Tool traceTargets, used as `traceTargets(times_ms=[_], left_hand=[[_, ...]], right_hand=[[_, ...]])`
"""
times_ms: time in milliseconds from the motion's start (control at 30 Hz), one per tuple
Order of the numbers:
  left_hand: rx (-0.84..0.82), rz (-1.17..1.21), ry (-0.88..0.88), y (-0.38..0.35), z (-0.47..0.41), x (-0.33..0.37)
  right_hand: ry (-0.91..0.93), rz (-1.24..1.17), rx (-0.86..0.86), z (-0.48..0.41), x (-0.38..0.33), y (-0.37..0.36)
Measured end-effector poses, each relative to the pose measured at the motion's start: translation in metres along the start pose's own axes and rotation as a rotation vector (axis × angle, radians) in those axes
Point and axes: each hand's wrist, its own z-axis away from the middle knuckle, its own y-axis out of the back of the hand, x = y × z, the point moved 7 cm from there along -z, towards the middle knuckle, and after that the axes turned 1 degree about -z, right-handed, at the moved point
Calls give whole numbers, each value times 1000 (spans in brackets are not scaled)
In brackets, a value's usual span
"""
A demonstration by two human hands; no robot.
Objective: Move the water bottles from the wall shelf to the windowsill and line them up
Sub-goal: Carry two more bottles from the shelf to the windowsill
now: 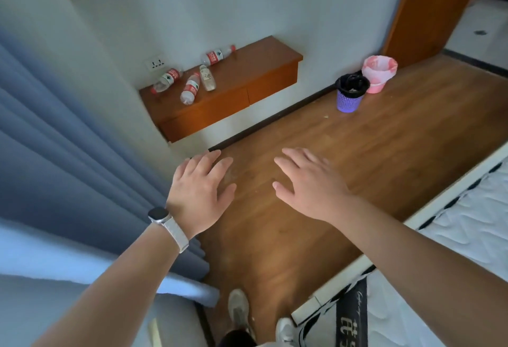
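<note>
Several clear plastic water bottles lie on their sides on the wooden wall shelf [264,63]. One with a red label [167,79] is at the left end, another [190,89] near the front edge, a third [217,56] against the wall. A bottle with a pale label [207,78] lies between them. My left hand [202,190], with a watch on the wrist, and my right hand [310,181] hover palm-down over the floor, well short of the shelf, fingers spread, holding nothing. The pale windowsill [68,261] runs along the lower left.
A blue curtain [60,140] hangs at the left beside the shelf. A purple bin [349,96] and a pink-lined bin [378,73] stand on the wooden floor [384,137] by the wall. A mattress [453,236] fills the lower right. A wall socket [154,63] sits above the shelf.
</note>
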Motion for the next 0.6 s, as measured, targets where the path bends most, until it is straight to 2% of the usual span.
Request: traceTargets(times_ms=[233, 400, 600], left_hand=[[-18, 23, -35, -28, -45, -35], [-114, 44, -57, -50, -99, -67], [-71, 105, -124, -67, -161, -127]], right_hand=[[-52, 18, 2, -46, 0, -2], [-143, 46, -11, -96, 10, 6], [-190, 60, -28, -179, -4, 15]])
